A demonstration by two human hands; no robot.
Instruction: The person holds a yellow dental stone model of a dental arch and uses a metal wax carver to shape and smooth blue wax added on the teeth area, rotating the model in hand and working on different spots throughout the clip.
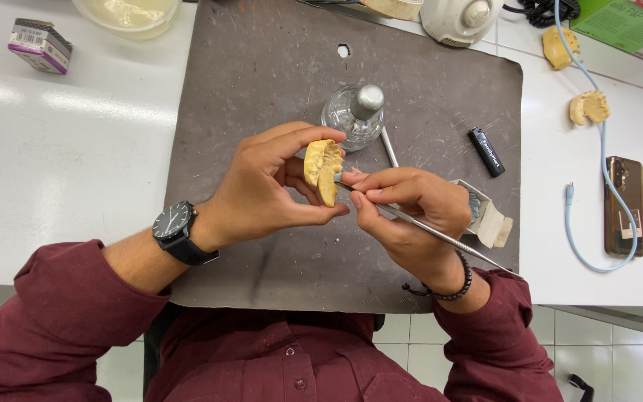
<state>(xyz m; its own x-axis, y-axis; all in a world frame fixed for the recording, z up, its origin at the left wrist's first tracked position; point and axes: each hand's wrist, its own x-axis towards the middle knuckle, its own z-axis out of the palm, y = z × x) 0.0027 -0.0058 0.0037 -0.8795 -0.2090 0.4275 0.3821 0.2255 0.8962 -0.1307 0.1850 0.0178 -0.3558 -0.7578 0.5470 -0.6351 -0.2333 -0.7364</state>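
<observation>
The left hand [262, 190] pinches a yellow dental cast [323, 171] upright above the grey mat [262, 74]; the right hand [411, 212] fingers grip a slim metal instrument [440, 237], its tip touching the cast's right edge.

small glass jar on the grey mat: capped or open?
Capped. The small clear glass jar stands upright on the grey mat with a rounded metal cap on its neck. Whether it holds liquid cannot be told.

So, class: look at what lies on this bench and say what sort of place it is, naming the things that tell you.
Probably a dental laboratory bench. The left hand holds a yellow plaster tooth model, the right hand works on it with a thin metal instrument, and a glass spirit burner stands on the dark work mat.
</observation>
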